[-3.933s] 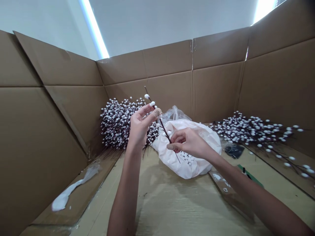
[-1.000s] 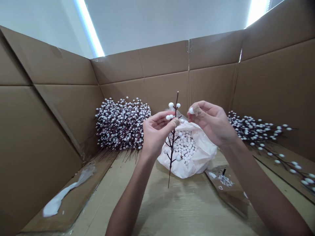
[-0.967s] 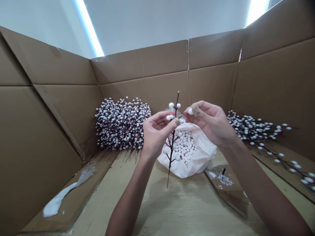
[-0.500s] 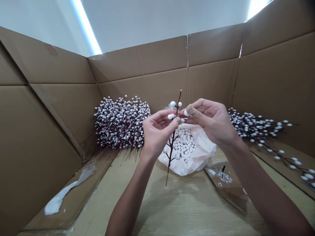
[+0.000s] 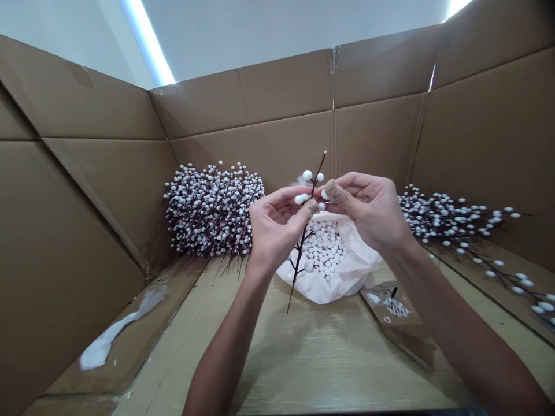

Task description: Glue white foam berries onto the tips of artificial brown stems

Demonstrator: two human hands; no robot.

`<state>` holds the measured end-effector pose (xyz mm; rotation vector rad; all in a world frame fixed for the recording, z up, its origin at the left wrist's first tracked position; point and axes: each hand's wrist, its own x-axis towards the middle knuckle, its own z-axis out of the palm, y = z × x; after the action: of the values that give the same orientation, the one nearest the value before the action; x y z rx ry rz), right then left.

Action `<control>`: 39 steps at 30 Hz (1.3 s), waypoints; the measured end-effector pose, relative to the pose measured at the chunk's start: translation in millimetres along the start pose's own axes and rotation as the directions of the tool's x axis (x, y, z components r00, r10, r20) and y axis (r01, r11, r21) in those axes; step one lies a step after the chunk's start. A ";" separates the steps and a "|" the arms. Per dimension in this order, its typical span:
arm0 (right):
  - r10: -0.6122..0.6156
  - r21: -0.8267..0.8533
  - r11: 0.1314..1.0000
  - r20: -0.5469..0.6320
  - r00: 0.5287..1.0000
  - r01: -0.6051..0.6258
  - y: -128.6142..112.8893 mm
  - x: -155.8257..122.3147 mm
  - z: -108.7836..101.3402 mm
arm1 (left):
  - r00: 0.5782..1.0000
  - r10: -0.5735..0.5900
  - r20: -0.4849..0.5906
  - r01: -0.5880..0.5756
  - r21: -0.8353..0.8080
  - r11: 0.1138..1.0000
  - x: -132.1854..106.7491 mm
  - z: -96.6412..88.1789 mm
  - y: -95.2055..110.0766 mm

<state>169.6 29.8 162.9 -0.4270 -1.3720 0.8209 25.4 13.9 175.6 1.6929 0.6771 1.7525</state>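
My left hand (image 5: 274, 231) pinches a thin dark brown twig (image 5: 299, 254) that stands nearly upright, with several white beads on its side shoots. My right hand (image 5: 373, 211), its thumb wrapped in tan tape, pinches a single white bead (image 5: 325, 195) and presses it against the upper part of the twig. Both hands meet above an open white plastic bag (image 5: 347, 277) full of loose white beads.
Cardboard walls (image 5: 87, 190) enclose the workspace on three sides. A dense bundle of beaded twigs (image 5: 212, 211) leans at the back left. More beaded twigs (image 5: 455, 219) lie at the right. A white plastic strip (image 5: 113, 338) lies at the left, a small printed packet (image 5: 392, 306) beside the bag.
My right hand has carried the white bead leftward until it touches the twig. The twig has tilted slightly to the right, and the view has shifted a little.
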 end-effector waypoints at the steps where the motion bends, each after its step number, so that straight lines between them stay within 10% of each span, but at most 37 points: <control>1: -0.002 0.012 1.000 -0.008 1.000 0.002 0.7 0.1 0.5 | 1.000 0.003 0.005 -0.003 -0.001 1.000 0.0 0.1 -0.3; 39: 0.170 0.176 0.965 0.140 0.976 -0.193 11.1 9.2 -7.1 | 0.994 -0.098 -0.053 0.095 -0.042 0.995 7.2 -2.5 -15.4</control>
<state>173.4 45.2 160.2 -0.3621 -1.3669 1.1353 24.0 29.8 169.3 1.5643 0.7313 1.7388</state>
